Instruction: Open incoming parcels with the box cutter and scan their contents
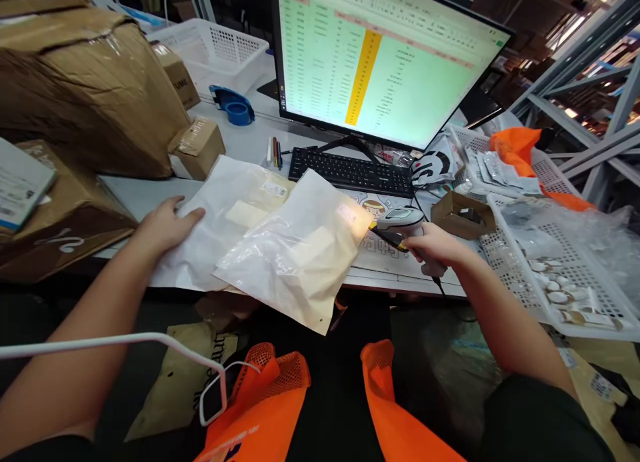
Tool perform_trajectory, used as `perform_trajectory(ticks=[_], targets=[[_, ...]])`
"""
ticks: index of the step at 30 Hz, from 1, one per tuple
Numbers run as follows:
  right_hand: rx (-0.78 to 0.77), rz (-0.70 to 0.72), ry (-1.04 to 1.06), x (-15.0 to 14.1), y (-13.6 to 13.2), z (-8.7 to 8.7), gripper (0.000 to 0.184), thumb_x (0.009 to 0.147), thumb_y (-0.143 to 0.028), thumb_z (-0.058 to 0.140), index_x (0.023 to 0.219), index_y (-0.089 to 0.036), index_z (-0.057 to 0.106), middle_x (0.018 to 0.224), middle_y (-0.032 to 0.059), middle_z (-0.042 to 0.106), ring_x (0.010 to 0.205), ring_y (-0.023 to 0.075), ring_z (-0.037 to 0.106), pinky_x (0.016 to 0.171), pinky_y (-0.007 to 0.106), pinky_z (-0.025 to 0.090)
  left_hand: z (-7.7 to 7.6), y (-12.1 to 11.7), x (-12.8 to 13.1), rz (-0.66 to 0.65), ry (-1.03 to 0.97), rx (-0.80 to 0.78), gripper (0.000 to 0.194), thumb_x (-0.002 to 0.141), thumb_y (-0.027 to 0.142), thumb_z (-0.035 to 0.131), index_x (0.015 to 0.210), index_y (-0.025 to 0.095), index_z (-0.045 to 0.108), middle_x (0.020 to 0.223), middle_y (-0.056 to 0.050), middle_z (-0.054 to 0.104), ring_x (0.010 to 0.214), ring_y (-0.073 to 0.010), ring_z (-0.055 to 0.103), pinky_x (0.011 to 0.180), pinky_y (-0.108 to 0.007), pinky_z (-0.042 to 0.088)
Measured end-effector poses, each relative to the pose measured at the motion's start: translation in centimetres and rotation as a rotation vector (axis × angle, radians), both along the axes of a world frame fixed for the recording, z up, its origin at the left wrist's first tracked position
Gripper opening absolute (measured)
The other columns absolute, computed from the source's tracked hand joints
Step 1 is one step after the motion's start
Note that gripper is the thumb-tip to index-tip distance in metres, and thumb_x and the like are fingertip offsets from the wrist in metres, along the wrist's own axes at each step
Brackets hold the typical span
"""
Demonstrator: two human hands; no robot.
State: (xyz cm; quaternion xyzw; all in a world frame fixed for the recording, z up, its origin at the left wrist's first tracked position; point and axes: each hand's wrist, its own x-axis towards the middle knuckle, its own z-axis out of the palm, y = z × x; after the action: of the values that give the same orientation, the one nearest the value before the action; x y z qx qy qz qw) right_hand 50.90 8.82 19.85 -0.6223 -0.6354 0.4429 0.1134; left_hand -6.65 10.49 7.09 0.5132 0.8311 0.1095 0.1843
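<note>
My right hand (433, 244) is wrapped round the handle of a barcode scanner (401, 217). The scanner's head points left, and a bright patch of light falls on the label of the upper clear plastic bag (295, 262). That bag overlaps a second white plastic bag (193, 245), which has a small barcode label near its top. Pale contents show through both. At the left edge of the second bag rests my left hand (170, 227), thumb and forefinger apart; its other fingers are partly hidden. The upper bag hangs over the desk's front edge.
A monitor (380, 62) showing a spreadsheet stands behind a keyboard (350, 171). Cardboard boxes (95, 95) crowd the left, beside a blue tape dispenser (235, 107). White baskets (595, 275) of small goods and a small open box (463, 214) are at right.
</note>
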Motion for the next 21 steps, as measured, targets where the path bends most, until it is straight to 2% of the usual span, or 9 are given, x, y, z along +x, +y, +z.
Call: perform_trajectory(ticks=[4,7,10,13,15,17,19,21], targets=[[-0.015,0.092,0.013,-4.0,2.1,1.4,0.02,0.072,-0.029,0.069,0.061,-0.021,0.054,0.047,0.0002,0.058,0.044,0.0141,0.05,0.045,0.027,0.041,-1.2,-1.4,0.1,0.103,-0.133,0.134,0.075,0.096,0.054,0.054,0.161,0.017,0.043,0.148,-0.014,0.059,0.13,-0.0306,0.06,0.116,-0.041,0.043],[-0.005,0.17,0.066,-8.6,3.8,2.6,0.015,0.075,-0.027,0.07,0.069,-0.02,0.057,0.05,-0.0003,0.059,0.045,0.0148,0.052,0.045,0.027,0.043,-2.1,-2.2,0.0,0.136,-0.17,0.269,0.068,0.096,0.047,0.058,0.157,0.018,0.049,0.137,-0.011,0.063,0.121,-0.0266,0.062,0.112,-0.036,0.045],[0.023,0.237,0.035,-13.5,5.7,3.3,0.014,0.077,-0.021,0.071,0.077,-0.019,0.058,0.057,0.0009,0.062,0.048,0.0163,0.057,0.046,0.027,0.045,-2.4,-2.8,0.0,0.142,-0.219,0.342,0.066,0.095,0.044,0.058,0.155,0.017,0.05,0.112,-0.004,0.066,0.098,-0.0202,0.062,0.099,-0.029,0.049],[0.053,0.293,-0.006,-16.8,7.2,3.6,0.014,0.078,-0.018,0.069,0.078,-0.019,0.056,0.058,0.0015,0.062,0.049,0.0162,0.058,0.045,0.027,0.044,-2.4,-3.2,-0.1,0.122,-0.227,0.377,0.065,0.096,0.046,0.055,0.154,0.016,0.051,0.094,0.001,0.06,0.084,-0.017,0.057,0.091,-0.026,0.05],[0.048,0.287,0.014,-17.3,7.4,3.7,0.014,0.078,-0.017,0.069,0.08,-0.019,0.055,0.058,0.0009,0.061,0.049,0.0162,0.058,0.045,0.026,0.045,-2.3,-3.3,-0.4,0.101,-0.216,0.367,0.066,0.096,0.047,0.053,0.154,0.015,0.051,0.096,-0.001,0.06,0.088,-0.0182,0.059,0.095,-0.027,0.05],[0.032,0.245,0.059,-16.0,6.9,3.7,0.016,0.077,-0.02,0.07,0.084,-0.019,0.056,0.059,-0.0001,0.062,0.049,0.0167,0.058,0.045,0.027,0.046,-1.7,-3.2,-0.6,0.067,-0.188,0.315,0.067,0.095,0.047,0.051,0.153,0.013,0.051,0.11,-0.006,0.064,0.103,-0.0224,0.063,0.104,-0.03,0.049],[0.043,0.16,0.097,-13.2,5.7,3.2,0.021,0.077,-0.025,0.072,0.092,-0.02,0.058,0.061,-0.0009,0.064,0.049,0.0173,0.059,0.046,0.028,0.048,-0.5,-3.1,-0.3,0.0,-0.084,0.265,0.067,0.094,0.047,0.049,0.149,0.009,0.056,0.131,-0.015,0.062,0.125,-0.0291,0.058,0.115,-0.036,0.043],[0.094,0.018,0.069,-9.1,4.1,2.3,0.029,0.078,-0.032,0.075,0.101,-0.02,0.061,0.069,0.0005,0.068,0.052,0.0185,0.062,0.049,0.03,0.051,1.6,-2.8,1.2,-0.129,0.058,0.272,0.065,0.093,0.049,0.047,0.139,0.007,0.065,0.145,-0.021,0.054,0.138,-0.035,0.051,0.122,-0.042,0.037]])
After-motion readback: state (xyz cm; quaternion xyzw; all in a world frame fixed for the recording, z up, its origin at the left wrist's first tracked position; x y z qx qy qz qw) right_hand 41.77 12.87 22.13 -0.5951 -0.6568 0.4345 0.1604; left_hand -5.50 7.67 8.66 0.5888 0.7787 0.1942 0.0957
